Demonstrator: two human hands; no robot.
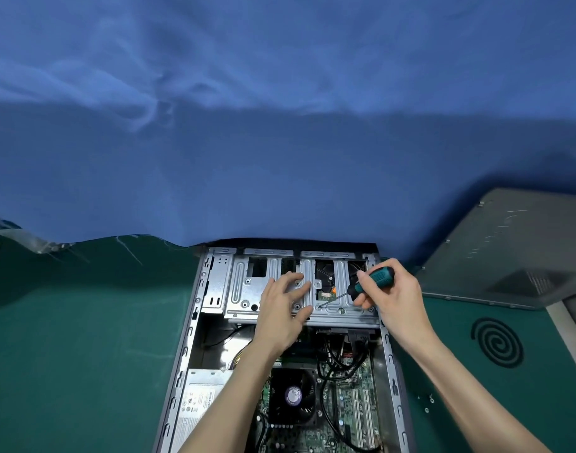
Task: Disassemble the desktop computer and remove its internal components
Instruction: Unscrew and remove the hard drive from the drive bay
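A wide blue cloth (280, 125) is filling the whole upper half of the view, hanging down to a green mat (84, 338) that is covering the table; the desktop computer (190, 338) is lying on its side in the lower middle of the mat, its open side facing up and its far end touching the edge of the cloth; a grey side panel (509, 256) is lying flat on the mat just to the right of the computer, apart from it; inside the computer, a bare metal drive cage (244, 289) is spanning the far end, a green circuit board (345, 403) with black cables is showing at the near right, a silver power supply (201, 397) is sitting at the near left, and a black cooling fan (293, 395) is sitting on the board between them; the left hand (283, 308) is resting on the cage with its fingers spread wide and flat, holding nothing; the right hand (394, 295) is gripping a screwdriver (381, 274) with a teal and black handle, its fingers curling round it, the shaft slanting down to the left with its tip meeting the cage just beside the left fingertips; a dark spiral mark (497, 343) is showing on the mat to the right; a few tiny screws (429, 400) are lying on the mat near the right forearm.
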